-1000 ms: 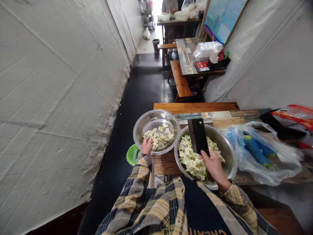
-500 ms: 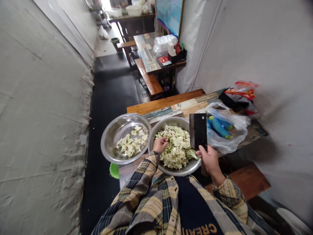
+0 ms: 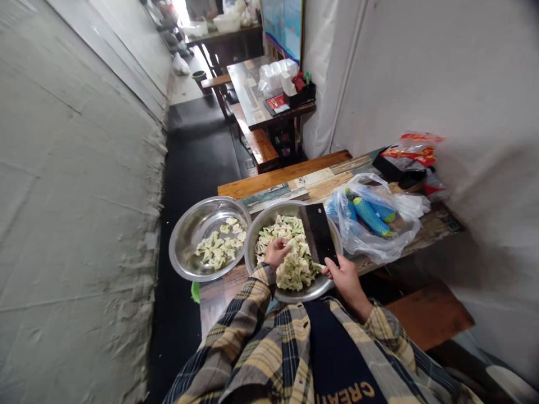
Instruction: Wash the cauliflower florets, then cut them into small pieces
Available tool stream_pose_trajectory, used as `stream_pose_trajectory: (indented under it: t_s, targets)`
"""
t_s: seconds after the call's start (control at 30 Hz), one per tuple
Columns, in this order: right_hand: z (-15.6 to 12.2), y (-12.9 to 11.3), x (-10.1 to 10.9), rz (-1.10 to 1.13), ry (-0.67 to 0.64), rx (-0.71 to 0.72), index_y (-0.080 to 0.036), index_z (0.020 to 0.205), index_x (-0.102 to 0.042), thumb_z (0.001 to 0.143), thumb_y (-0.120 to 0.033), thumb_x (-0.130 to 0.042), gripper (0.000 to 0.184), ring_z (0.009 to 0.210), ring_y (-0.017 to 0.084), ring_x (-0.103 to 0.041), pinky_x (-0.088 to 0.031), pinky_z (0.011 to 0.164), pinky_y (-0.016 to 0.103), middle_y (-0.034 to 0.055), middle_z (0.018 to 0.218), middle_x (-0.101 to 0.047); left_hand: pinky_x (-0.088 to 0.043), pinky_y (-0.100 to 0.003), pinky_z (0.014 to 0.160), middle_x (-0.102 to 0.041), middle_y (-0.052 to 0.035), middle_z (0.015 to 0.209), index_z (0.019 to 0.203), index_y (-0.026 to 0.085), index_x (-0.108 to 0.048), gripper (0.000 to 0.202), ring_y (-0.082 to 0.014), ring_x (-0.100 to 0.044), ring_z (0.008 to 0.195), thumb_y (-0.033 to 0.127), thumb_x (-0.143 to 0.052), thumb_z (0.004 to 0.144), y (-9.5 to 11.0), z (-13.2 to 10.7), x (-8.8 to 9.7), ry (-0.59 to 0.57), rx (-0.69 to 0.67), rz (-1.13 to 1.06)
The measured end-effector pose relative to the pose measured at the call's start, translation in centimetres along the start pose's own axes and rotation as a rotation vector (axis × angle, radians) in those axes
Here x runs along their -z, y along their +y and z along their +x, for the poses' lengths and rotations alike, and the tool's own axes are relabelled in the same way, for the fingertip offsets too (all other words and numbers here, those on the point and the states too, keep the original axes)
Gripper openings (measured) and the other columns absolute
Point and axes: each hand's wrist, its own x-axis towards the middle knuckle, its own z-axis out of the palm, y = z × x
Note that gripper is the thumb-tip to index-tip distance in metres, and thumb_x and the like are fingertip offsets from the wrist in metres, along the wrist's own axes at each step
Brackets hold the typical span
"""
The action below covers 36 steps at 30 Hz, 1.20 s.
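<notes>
Cauliflower [image 3: 293, 274] looks light, brittle; best held by stems.
Right hand [image 3: 346, 279] clasps cleaver [image 3: 320, 231]; grip of left hand [image 3: 275, 253] unclear.

Dark shirt [image 3: 343, 359]: capital letters [image 3: 351, 393] in a gold or tan colour across the chest, "CREA" readable; the rest of the word is cut off at the bottom edge.
Wall poster [image 3: 283, 31]: blue, with print too small and blurred to read.
Red card [image 3: 277, 103]: lies on the far table [image 3: 244, 81]; it bears pale markings, too small to make out.
Red and clear bag [image 3: 415, 147]: yellowish print on the red part, not legible.
</notes>
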Motion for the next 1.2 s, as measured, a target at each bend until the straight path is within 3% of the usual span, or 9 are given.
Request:
stream_pose_trajectory:
  t_s: [0.13, 0.2, 0.37, 0.5, 0.57, 0.7, 0.87, 1.03, 1.2]
  targets:
    - [0.7, 0.5, 0.3, 0.024, -0.01, -0.011, -0.013, 0.094, -0.066, 0.081, -0.055, -0.052, 0.046, 0.049, 0.018, -0.059, -0.047, 0.05, 0.028, 0.004, 0.059, -0.068, -0.052, -0.032, 0.06, -0.062, 0.0001, 0.07, 0.081, 0.019, -0.052, 0.04, -0.0148, -0.061, 0.059, 0.038, -0.079, 0.059, 0.0, -2.4, 1.3, -0.007, 0.258, -0.426]
    - [1.0, 0.8, 0.2, 0.036, -0.024, -0.009, -0.013, 0.095, -0.066, 0.08, -0.055, -0.053, 0.047, 0.048, 0.018, -0.058, -0.047, 0.049, 0.027, 0.0039, 0.058, -0.067, -0.052, -0.029, 0.057, -0.065, -0.0017, 0.074, 0.089, 0.017, -0.056, 0.047, -0.015, -0.063, 0.059, 0.035, -0.082, 0.055, 0.3, -3.3, 2.9, 0.052, 0.288, -0.519]
    - [1.6, 1.3, 0.0, 0.041, -0.096, 0.0, -0.013, 0.104, -0.064, 0.081, -0.055, -0.052, 0.049, 0.045, 0.016, -0.055, -0.044, 0.047, 0.026, 0.003, 0.058, -0.067, -0.051, -0.024, 0.055, -0.066, -0.0009, 0.074, 0.089, 0.018, -0.059, 0.03, -0.0136, -0.063, 0.062, 0.026, -0.075, 0.065, 1.0, -4.3, 9.9, 0.543, 0.206, -0.583]
    - [2.0, 1.6, 0.2, 0.018, -0.105, 0.008, -0.013, 0.102, -0.064, 0.081, -0.054, -0.053, 0.047, 0.046, 0.016, -0.055, -0.043, 0.048, 0.026, 0.0032, 0.059, -0.067, -0.053, -0.028, 0.067, -0.065, -0.0051, 0.082, 0.091, 0.019, -0.054, 0.018, -0.0164, -0.067, 0.078, 0.036, -0.056, 0.083, 1.0, -4.5, 12.7, 0.65, 0.193, -0.568]
    - [2.1, 1.7, 0.3, 0.024, -0.094, -0.001, -0.013, 0.101, -0.065, 0.081, -0.054, -0.053, 0.047, 0.046, 0.016, -0.056, -0.043, 0.048, 0.025, 0.0032, 0.059, -0.067, -0.052, -0.029, 0.066, -0.064, -0.006, 0.083, 0.095, 0.018, -0.053, 0.022, -0.0156, -0.066, 0.073, 0.038, -0.051, 0.086, 0.5, -4.3, 11.3, 0.557, 0.257, -0.396]
    - [2.2, 1.6, 0.5, 0.034, -0.074, -0.009, -0.013, 0.102, -0.065, 0.08, -0.054, -0.054, 0.048, 0.045, 0.016, -0.055, -0.043, 0.048, 0.026, 0.0029, 0.058, -0.067, -0.049, -0.03, 0.06, -0.063, -0.005, 0.078, 0.095, 0.015, -0.059, 0.028, -0.0147, -0.061, 0.062, 0.037, -0.063, 0.077, -0.9, -2.4, 5.3, 0.311, 0.315, -0.116]
    - [1.7, 1.5, 0.8, 0.058, -0.089, -0.014, -0.013, 0.101, -0.065, 0.08, -0.055, -0.053, 0.049, 0.05, 0.018, -0.06, -0.047, 0.05, 0.027, 0.0037, 0.058, -0.067, -0.045, -0.031, 0.082, -0.058, -0.0009, 0.078, 0.088, 0.019, -0.068, 0.033, -0.0166, -0.058, 0.078, 0.013, -0.075, 0.057, -1.3, 1.4, -0.3, 0.219, 0.213, 0.069]
    - [0.9, 1.3, 1.4, 0.04, -0.098, 0.018, -0.013, 0.096, -0.065, 0.082, -0.053, -0.05, 0.045, 0.051, 0.017, -0.06, -0.047, 0.05, 0.026, 0.0034, 0.059, -0.067, -0.044, -0.029, 0.082, -0.058, -0.0025, 0.08, 0.066, 0.018, -0.062, 0.017, -0.0176, -0.056, 0.085, 0.007, -0.069, 0.055, -1.4, 3.4, -1.4, 0.188, 0.184, 0.109]
    - [1.1, 1.6, 1.9, 0.022, -0.098, 0.019, -0.014, 0.091, -0.064, 0.083, -0.054, -0.05, 0.043, 0.047, 0.016, -0.057, -0.046, 0.049, 0.026, 0.0036, 0.059, -0.067, -0.046, -0.025, 0.061, -0.049, 0.0031, 0.058, 0.065, 0.018, -0.054, 0.012, -0.0131, -0.054, 0.062, 0.02, -0.065, 0.062, -2.0, 2.1, 0.2, 0.189, 0.266, -0.008]
